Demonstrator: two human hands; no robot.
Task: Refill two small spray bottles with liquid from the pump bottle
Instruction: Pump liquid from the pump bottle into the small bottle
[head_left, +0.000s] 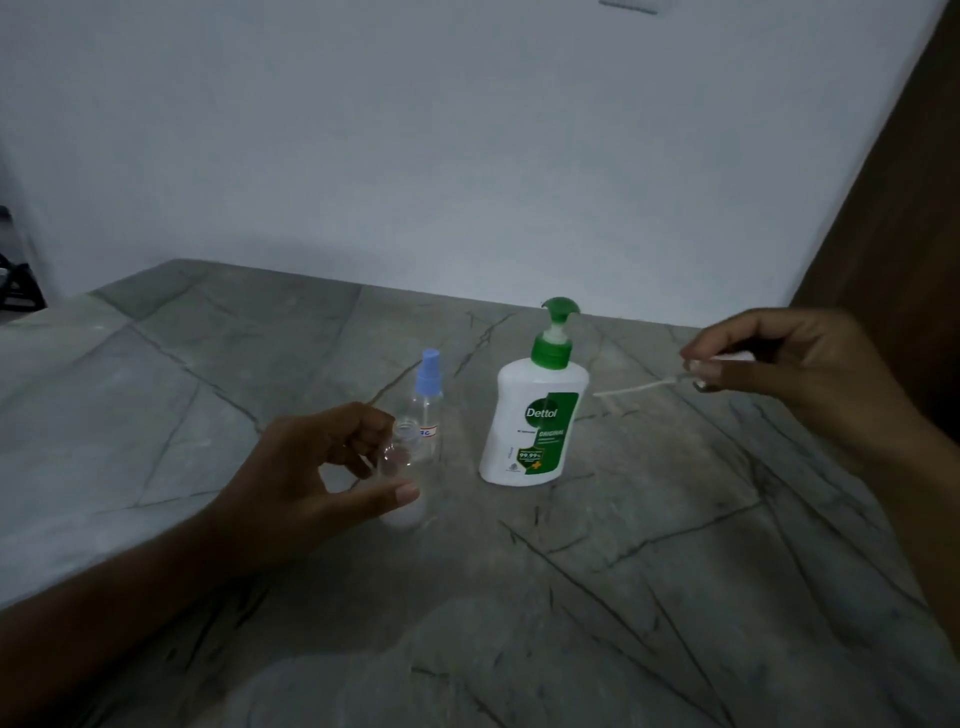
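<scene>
Left hand (311, 467) grips small uncapped clear plastic spray bottle (400, 462) (standing on grey marble counter (649, 545)). Right hand (789, 364) pinches removed white spray head (727, 361), dip tube trailing, beside white green-capped pump bottle (530, 415).

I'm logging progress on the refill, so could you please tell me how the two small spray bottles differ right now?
The near spray bottle is uncapped with its neck open, while the far spray bottle wears its blue spray cap. The left hand grips the near one; the far one stands free on the counter. The far one shows a small white label; none shows on the near one. Both are small, clear and upright.
</scene>
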